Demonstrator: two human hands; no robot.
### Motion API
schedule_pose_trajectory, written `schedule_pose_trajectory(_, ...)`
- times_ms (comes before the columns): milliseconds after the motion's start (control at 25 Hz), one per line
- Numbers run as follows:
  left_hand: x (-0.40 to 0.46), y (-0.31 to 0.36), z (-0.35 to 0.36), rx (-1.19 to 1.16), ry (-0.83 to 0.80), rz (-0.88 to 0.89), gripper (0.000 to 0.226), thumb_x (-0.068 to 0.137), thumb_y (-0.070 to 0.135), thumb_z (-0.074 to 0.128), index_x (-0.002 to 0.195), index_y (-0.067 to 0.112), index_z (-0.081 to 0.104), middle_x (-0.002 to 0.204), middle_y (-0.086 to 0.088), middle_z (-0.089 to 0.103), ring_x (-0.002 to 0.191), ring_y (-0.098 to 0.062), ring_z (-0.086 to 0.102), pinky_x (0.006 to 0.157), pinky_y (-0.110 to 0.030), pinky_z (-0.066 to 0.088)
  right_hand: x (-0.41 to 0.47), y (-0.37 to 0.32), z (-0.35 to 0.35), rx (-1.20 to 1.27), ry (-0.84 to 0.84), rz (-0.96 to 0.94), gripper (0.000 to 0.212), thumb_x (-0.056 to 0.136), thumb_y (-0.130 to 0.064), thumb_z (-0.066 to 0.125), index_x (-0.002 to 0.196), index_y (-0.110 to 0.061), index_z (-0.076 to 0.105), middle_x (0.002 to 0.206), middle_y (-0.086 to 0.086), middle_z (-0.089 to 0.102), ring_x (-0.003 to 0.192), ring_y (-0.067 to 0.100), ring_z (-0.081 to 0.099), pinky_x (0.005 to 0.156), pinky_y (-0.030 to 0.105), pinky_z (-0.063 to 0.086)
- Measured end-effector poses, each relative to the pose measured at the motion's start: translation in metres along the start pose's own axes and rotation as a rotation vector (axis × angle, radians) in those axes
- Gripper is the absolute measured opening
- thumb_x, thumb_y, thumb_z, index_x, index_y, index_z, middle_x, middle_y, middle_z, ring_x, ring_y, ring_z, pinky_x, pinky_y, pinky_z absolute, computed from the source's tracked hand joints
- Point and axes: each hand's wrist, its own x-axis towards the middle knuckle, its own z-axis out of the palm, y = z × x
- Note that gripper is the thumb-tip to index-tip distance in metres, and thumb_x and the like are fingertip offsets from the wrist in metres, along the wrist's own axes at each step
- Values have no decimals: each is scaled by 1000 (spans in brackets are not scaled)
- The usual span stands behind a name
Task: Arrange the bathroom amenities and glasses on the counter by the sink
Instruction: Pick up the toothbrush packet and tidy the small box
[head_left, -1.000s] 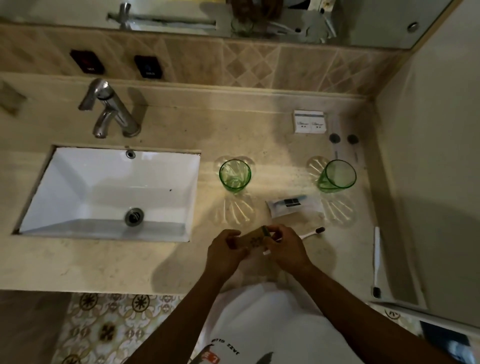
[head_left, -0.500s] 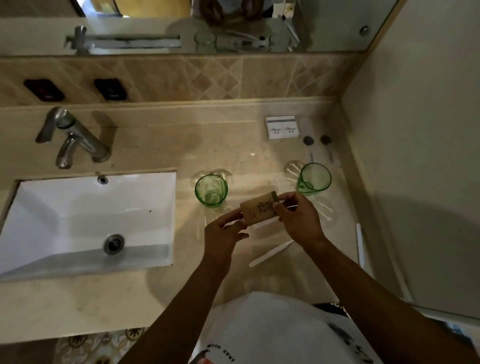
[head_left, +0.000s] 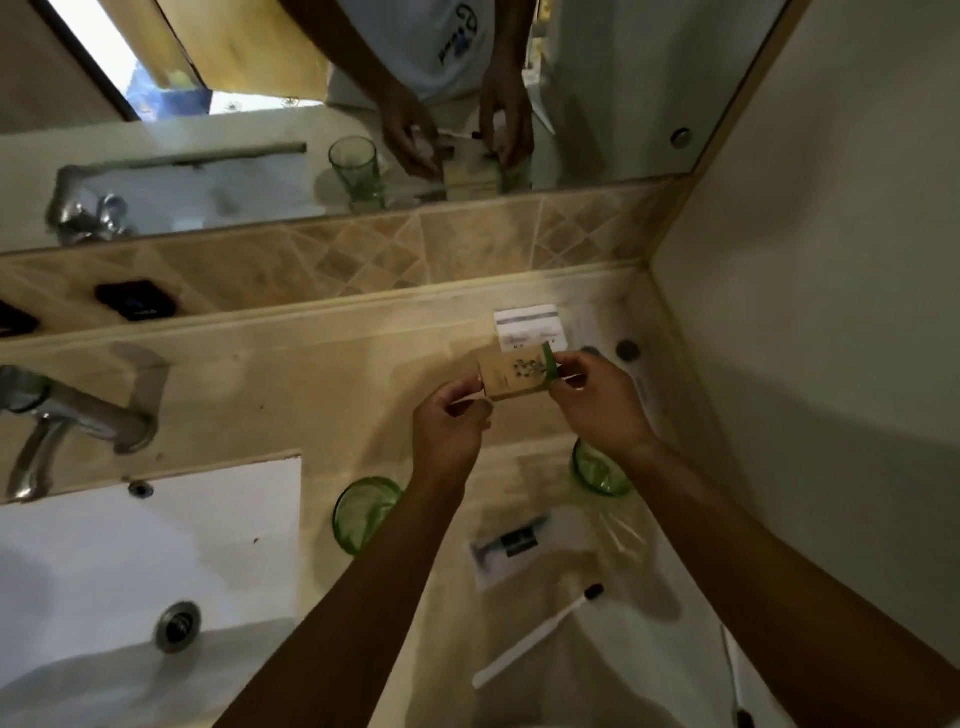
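Both hands on the small brown box (head_left: 514, 375). My left hand (head_left: 451, 431) pinches its left end, my right hand (head_left: 597, 402) pinches the right end by the green edge. Fingers closed on it, box lifted off the counter (head_left: 291, 384).

Landmark: the white card packet (head_left: 529, 328) at the back ledge. Brown box hangs just in front of it, near, not touching as far as I can tell.

Risks:
- Setting the box down blind. My hands hide the patch in front of the white packet, so I may bump the packet and skew it.
- Right forearm passes over the right green glass (head_left: 597, 470), which sits nearer me than the packet. Pulling back low clips the rim; the glass tips or slides toward the wall.
- Left green glass (head_left: 363, 512), nearer me and left of the packet, is right beside my left forearm. Same hazard on retract.
- Light fingertip pinch at both ends. If one hand lets go first the box pivots and drops crooked.
- Two dark round items right of the packet, the clearer one (head_left: 627, 349) near the wall; too small to tell what they are. Drifting right could knock them.
- Clear sachet (head_left: 511, 545) and toothbrush (head_left: 540, 636) lie well in front of the packet, under my arms. Low elbows drag them.

Fix, my guess: lower straight, release both ends together, lift arms before pulling back.
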Motion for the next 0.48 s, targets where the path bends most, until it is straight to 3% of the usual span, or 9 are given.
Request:
schedule_pose_trajectory(160, 48, 14, 34, 46, 5, -7, 29, 91, 4, 60, 111, 24, 66, 98, 9, 69, 76, -10, 63, 67, -33, 55, 59, 11, 2, -42, -26, 29, 30, 90, -21, 63, 119, -16, 68, 112, 4, 70, 95, 19, 66, 86, 35, 54)
schedule_pose_trajectory(360, 96, 11, 60, 80, 4, -62, 25, 95, 13, 56, 107, 31, 67, 86, 9, 69, 67, -14, 62, 60, -32, 52, 117, 39, 15, -18, -2, 73, 32, 88, -14, 63, 119, -20, 70, 105, -3, 58, 92, 14, 59, 80, 18, 45)
schedule_pose_trajectory(480, 111, 4, 67, 103, -3, -73, 26, 93, 17, 55, 106, 34, 68, 96, 4, 73, 82, -17, 68, 70, -35, 56, 136, 58, 27, -83, -2, 38, 30, 86, -22, 65, 115, -20, 70, 107, 6, 63, 99, 22, 62, 87, 21, 44)
